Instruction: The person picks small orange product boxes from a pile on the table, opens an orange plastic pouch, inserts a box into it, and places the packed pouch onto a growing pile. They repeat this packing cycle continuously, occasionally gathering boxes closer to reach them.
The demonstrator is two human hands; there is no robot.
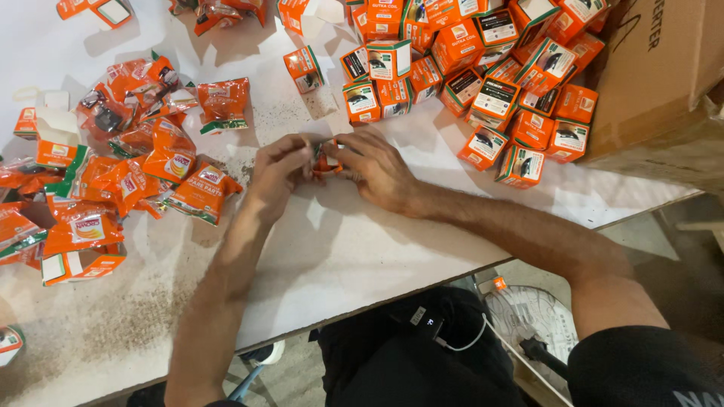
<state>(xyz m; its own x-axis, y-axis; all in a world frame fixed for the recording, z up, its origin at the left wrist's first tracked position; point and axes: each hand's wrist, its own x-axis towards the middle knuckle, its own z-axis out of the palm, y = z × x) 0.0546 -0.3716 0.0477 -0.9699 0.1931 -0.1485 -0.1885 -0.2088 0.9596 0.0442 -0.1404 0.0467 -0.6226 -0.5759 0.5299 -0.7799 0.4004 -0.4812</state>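
Note:
My left hand (pixel 277 169) and my right hand (pixel 375 167) meet over the middle of the white table (pixel 354 249). Between their fingertips they both hold one small orange carton (pixel 326 159), mostly hidden by my fingers. To the left lies a heap of orange plastic pouches (pixel 151 151), some with dark parts inside. Beyond my right hand, many closed small orange-and-green boxes (pixel 483 68) are piled up at the far right.
A large brown cardboard box (pixel 656 75) stands at the right edge of the table. Flat and half-open cartons (pixel 56 139) lie at the far left. Under the table edge are my dark trousers, a white cable and a round white fan grille (pixel 532 316).

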